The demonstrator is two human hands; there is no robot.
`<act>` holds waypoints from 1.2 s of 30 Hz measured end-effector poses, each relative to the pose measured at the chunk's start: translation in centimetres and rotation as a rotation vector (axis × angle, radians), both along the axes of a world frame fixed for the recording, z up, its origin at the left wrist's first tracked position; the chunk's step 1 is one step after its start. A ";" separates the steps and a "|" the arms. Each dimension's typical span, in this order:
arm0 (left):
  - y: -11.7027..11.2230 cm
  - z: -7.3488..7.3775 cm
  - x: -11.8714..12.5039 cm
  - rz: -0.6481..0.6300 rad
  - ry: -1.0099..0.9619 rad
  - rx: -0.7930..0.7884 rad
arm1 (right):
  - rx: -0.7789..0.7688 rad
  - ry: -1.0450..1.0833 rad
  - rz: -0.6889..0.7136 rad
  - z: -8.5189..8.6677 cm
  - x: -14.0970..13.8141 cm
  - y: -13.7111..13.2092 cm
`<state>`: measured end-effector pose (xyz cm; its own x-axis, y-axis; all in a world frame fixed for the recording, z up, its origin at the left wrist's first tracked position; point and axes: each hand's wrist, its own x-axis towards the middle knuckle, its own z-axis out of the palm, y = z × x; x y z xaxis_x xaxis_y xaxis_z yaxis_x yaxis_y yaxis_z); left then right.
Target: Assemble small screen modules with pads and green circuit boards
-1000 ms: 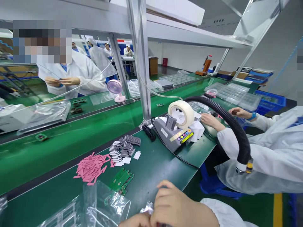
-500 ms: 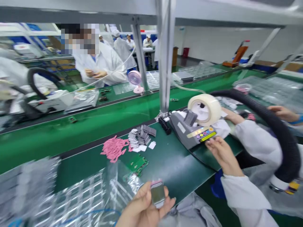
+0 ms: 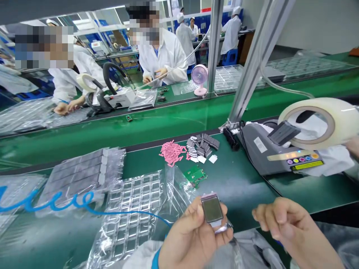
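Observation:
A small square LCD screen (image 3: 212,208) with a grey face and light frame is held between the thumb and fingers of my left hand (image 3: 193,231). White material shows at its lower edge. To the right, apart from the screen, my right hand (image 3: 288,220) is curled with fingertips together; anything in them is too small or hidden to tell. Beyond the screen lie green circuit boards (image 3: 195,174), a heap of pink strips (image 3: 171,152) and a stack of grey and white pads (image 3: 203,145). A clear plastic tray (image 3: 131,209) is left of my left hand.
A grey tape dispenser (image 3: 260,149) carries a large tape roll (image 3: 331,127) at right. A blue coiled cord (image 3: 120,213) crosses the tray toward my left wrist. Bagged grey parts (image 3: 78,172) lie at left. A metal post (image 3: 249,67) rises behind; co-workers sit across the green belt.
My right hand has left the tape dispenser and come closer to my left hand. The view has swung left. My left hand keeps hold of the LCD screen.

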<state>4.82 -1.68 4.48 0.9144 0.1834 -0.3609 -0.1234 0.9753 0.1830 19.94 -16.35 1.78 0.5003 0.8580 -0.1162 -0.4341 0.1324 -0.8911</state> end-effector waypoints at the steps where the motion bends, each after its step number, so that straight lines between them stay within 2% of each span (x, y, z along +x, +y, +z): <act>1: 0.1 0.0 -0.1 0.013 0.010 -0.005 | 0.013 -0.091 0.000 0.9 0.0 0.8; 5: 0.5 -0.1 -0.6 0.069 0.105 -0.001 | -0.034 -0.392 -0.022 3.2 -1.1 4.1; 9: 0.8 0.1 -0.7 0.110 0.212 0.008 | -0.088 -0.361 0.086 3.7 -2.7 7.2; 12: 1.1 0.0 -0.8 0.134 0.236 -0.021 | -0.124 -0.300 0.101 3.4 -3.6 8.9; 20: 1.7 -0.6 -1.2 0.170 0.265 -0.041 | -0.130 -0.238 0.065 2.9 -4.2 10.0; 28: 1.5 -0.6 -1.4 0.164 0.256 -0.034 | -0.125 -0.307 0.038 2.9 -4.2 10.2; 31: 1.4 -0.6 -1.2 0.164 0.251 -0.029 | -0.116 -0.448 0.012 2.5 -4.5 10.0; 36: 1.3 -0.4 -1.0 0.212 0.232 0.032 | -0.033 -1.007 -0.248 1.8 -4.6 9.7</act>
<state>3.77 -0.34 4.11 0.7486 0.3755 -0.5464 -0.2747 0.9258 0.2598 15.30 -6.63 3.55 0.5408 0.7220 0.4316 0.5494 0.0852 -0.8312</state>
